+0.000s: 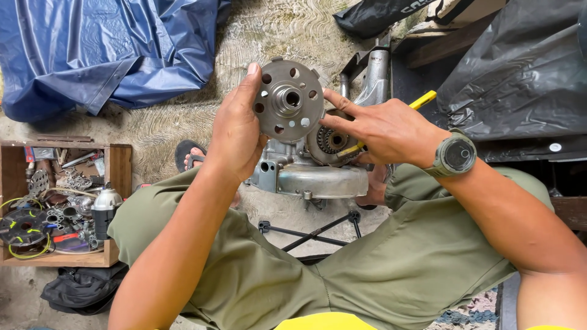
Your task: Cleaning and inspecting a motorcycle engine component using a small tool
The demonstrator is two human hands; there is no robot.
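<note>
Round metal disc [288,101]: dull grey, ringed with dark holes. Engine casing [318,178]: silver-grey. Tool handle [422,101]: yellow. Trousers [391,269]: olive green. Wristwatch [455,154]: olive with black face. Tarpaulin [104,49]: blue. Plastic sheet [520,67]: black. Wooden box [119,168]: brown.

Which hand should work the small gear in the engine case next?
Probably the right hand: it already grips the yellow-handled tool and sits on the small gear in the engine case. The left hand is busy holding up the round holed hub.

Rough concrete floor [275,30], blue tarp [104,49], wooden parts box [119,168].
</note>
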